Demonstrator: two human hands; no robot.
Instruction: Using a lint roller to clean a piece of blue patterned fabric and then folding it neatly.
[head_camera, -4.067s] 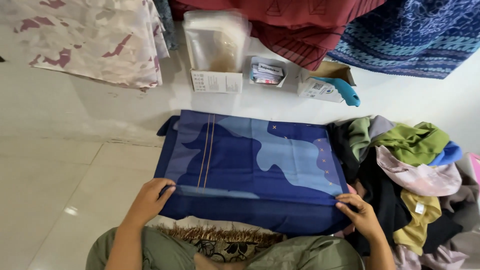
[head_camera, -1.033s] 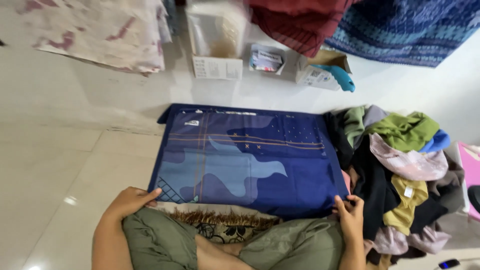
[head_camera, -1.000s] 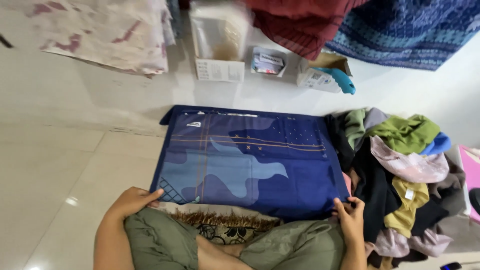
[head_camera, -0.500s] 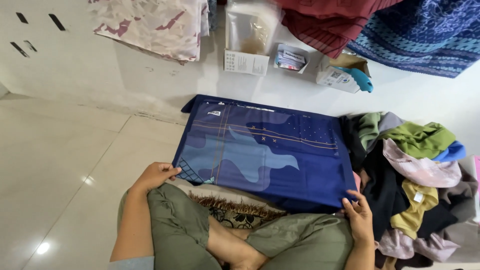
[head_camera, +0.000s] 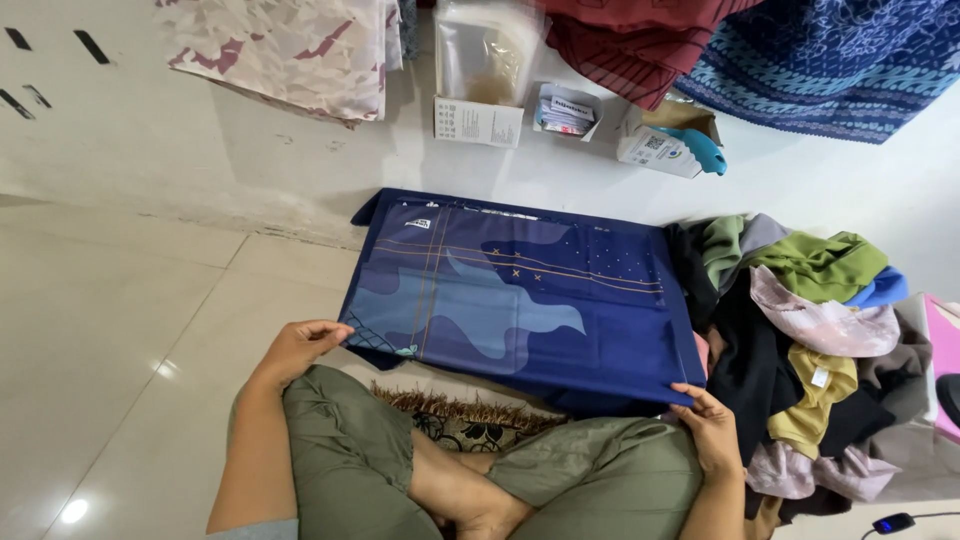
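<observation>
Fingers of our left hand (head_camera: 297, 345) and right hand (head_camera: 708, 425) pinch the near corners of the blue cloth (head_camera: 520, 295) at frame centre; we should keep both corners level and taut.

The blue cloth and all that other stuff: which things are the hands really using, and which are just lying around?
In use:
- blue cloth
- left hand and right hand, each at a near corner

Lying about:
- pile of clothes
- small boxes by the wall
- fringed rug underneath
</observation>
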